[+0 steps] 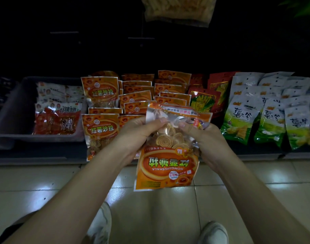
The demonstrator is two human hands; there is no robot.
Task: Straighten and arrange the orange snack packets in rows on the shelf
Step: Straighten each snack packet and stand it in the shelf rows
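Observation:
Several orange snack packets [101,92] lie in overlapping rows on the low dark shelf [45,156], in the middle of the view. I hold a small bunch of the same orange packets [166,166] in front of the shelf edge, upside down, with the label facing me and spiral crisps showing through the clear window. My left hand [133,136] grips the bunch on its left side. My right hand [203,138] grips its right side, thumb on the front.
A grey bin [13,124] of red-and-white packets sits at the shelf's left. Red packets [203,101] and white-green packets [270,120] fill the right. A clear bag [178,9] hangs above. Below are the tiled floor [45,187] and my shoes [214,233].

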